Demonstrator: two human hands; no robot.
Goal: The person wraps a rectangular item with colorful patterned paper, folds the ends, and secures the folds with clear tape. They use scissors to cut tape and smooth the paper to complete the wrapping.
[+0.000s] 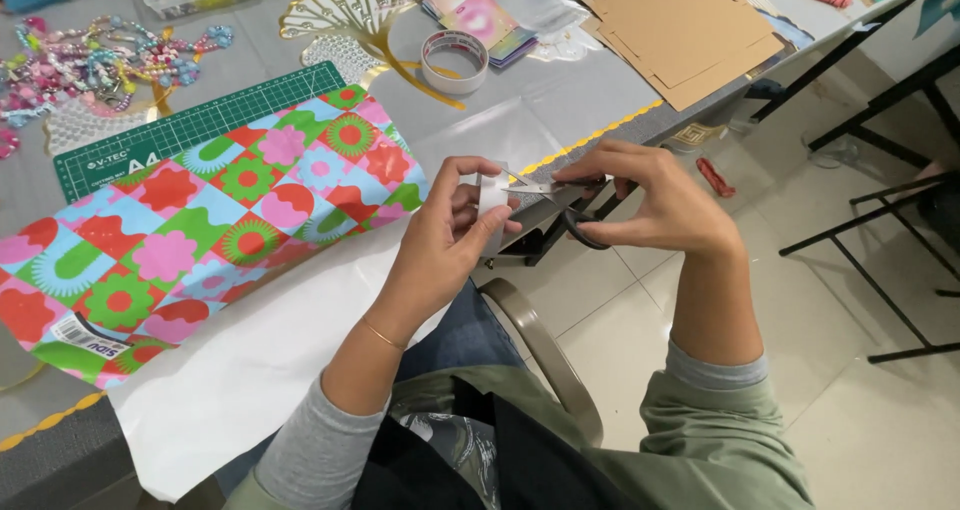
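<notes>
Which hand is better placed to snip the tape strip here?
Probably the right hand: it grips the black-handled scissors, blades at the strip. The left hand holds the white tape roll.

Your right hand (655, 205) hides most of the scissors (565, 205); your left hand (450, 225) covers much of the tape roll (492, 202).

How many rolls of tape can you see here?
2. One roll of tape lies on the table by the gold leaf cutout; the other is in the left hand. More may be hidden.
</notes>
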